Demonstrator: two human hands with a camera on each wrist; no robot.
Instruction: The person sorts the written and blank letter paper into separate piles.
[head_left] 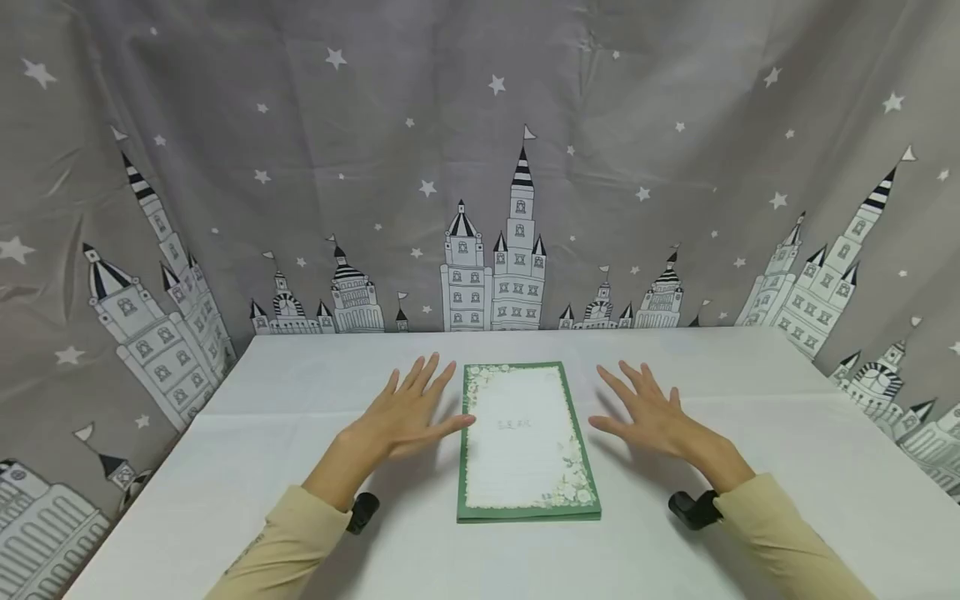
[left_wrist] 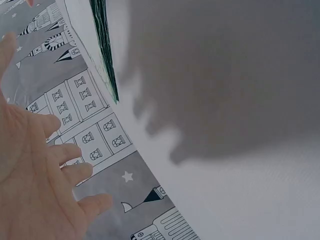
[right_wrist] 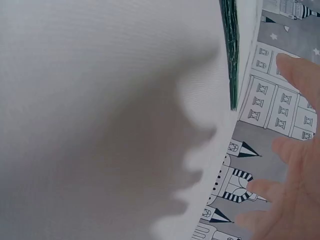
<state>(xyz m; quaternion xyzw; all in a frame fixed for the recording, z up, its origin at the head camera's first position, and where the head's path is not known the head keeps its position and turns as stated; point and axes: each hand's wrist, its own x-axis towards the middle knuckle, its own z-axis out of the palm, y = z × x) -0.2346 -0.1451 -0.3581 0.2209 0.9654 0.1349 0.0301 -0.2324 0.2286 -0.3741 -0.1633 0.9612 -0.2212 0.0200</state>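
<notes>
The left hand (head_left: 408, 419) hovers, fingers spread and holding nothing, its thumb at the left edge of a green-bordered notepad (head_left: 521, 433) lying on the white surface (head_left: 637, 550). The right hand (head_left: 651, 419), equally spread and unladen, hovers opposite.

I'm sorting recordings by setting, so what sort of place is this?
Probably a small staged workspace indoors, though the wider room is out of view: a plain white tabletop, a grey castle-and-star cloth hung behind it, and a green-edged paper pad lying on the tabletop.
</notes>
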